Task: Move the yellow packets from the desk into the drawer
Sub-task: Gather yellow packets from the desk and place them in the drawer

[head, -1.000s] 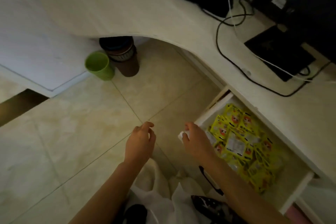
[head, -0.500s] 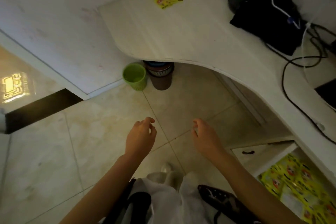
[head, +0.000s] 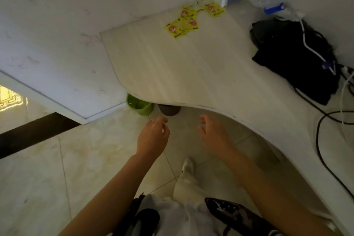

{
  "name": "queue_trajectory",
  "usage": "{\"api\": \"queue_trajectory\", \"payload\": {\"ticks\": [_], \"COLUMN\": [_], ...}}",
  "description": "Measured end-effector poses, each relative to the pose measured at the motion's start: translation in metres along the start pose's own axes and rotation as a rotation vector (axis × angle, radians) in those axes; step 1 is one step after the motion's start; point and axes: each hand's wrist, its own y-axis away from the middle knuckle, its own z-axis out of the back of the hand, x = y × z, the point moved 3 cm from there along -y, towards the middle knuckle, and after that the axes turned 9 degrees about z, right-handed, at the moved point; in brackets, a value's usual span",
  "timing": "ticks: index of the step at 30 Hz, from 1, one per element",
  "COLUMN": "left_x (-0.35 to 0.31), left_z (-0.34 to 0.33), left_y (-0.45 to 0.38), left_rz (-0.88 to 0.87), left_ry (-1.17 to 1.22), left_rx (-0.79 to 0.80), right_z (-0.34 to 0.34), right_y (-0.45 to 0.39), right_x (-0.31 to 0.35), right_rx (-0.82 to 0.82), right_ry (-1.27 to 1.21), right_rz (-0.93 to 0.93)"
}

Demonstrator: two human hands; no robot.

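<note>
Since half a second ago my view has swung up the counter [head: 191,71]; the open drawer has dropped out of the lower right, and the yellow packets [head: 183,21] now sit fully in view at the upper middle; my left hand [head: 153,138] and right hand [head: 214,134] stay low in the centre, over the floor, fingers loosely curled, holding nothing. The packets are flat, bright yellow with a red-and-white print, a small overlapping cluster plus one [head: 214,10] apart to its right, near the wall corner.
</note>
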Motion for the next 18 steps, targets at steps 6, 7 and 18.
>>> {"api": "queue_trajectory", "payload": {"ticks": [6,7,18], "left_x": [-0.044,-0.049,-0.092], "left_z": [0.002,0.002,0.014], "left_y": [-0.08,-0.093,-0.232], "left_rz": [0.036,0.044,0.078], "left_ry": [0.047,0.055,0.094], "left_rx": [0.001,0.002,0.039], "right_z": [0.05,0.058,0.108], "right_y": [-0.088,-0.102,-0.237], "right_x": [-0.014,-0.017,-0.037], "right_rx": [0.018,0.02,0.012], "right_ry": [0.031,0.034,0.064], "right_rz": [0.057,0.06,0.033]}}
